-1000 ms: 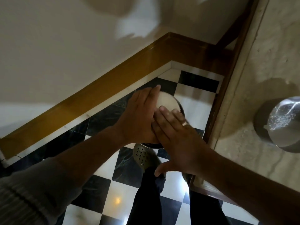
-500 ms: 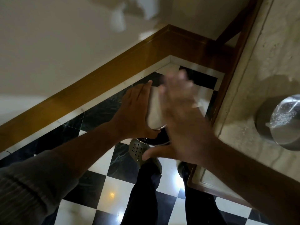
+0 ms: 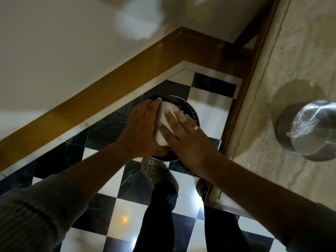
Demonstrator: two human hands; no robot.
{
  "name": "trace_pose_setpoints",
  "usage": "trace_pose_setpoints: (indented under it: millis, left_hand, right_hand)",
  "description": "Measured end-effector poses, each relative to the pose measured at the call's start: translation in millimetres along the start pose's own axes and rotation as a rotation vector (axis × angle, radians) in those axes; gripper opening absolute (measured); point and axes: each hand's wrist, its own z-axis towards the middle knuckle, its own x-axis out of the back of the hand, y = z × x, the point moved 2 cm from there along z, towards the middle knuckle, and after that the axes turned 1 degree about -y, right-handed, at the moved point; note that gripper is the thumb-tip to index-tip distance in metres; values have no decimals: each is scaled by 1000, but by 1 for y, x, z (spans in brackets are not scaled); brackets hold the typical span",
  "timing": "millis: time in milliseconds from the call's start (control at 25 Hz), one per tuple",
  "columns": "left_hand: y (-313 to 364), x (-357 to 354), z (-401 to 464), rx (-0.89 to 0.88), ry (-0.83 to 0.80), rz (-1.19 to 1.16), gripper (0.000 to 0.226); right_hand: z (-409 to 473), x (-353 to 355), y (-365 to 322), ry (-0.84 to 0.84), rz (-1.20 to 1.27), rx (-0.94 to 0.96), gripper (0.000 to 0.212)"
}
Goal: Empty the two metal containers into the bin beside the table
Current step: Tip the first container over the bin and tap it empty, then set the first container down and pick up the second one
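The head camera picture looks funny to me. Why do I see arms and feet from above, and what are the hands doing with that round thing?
The camera sits on a person's head and looks down, so you see what they see: their own arms, legs and shoes. There is only this one view.

The left hand grips a small metal container, turned bottom up. The right hand lies flat on its bottom, as if patting it to knock the contents out. Below it stands a round bin on the black and white floor. What falls out cannot be seen.

On the right is a table with a pale stone top. The second metal container stands on it, waiting. A shoe with holes is the person's own foot.
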Motion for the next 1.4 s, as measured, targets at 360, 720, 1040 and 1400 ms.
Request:
trace_pose_setpoints:
  millis: [360, 720, 1040, 1400]
  left_hand:
    - [5, 52, 7, 935, -65, -1197, 63]
    - [80, 89, 19, 962, -51, -1147, 30]
    - [201, 131, 60, 823, -21, -1179, 36]
    - [344, 74, 124, 729, -247, -1174, 36]
  right_hand:
    - [-5, 26, 33, 129, 855, -629, 30]
    - [-42, 76, 28, 234, 1470, -1130, 20]
    - [-119, 164, 76, 433, 1278, -1163, 22]
    - [-253, 174, 163, 564, 1185, -1374, 21]
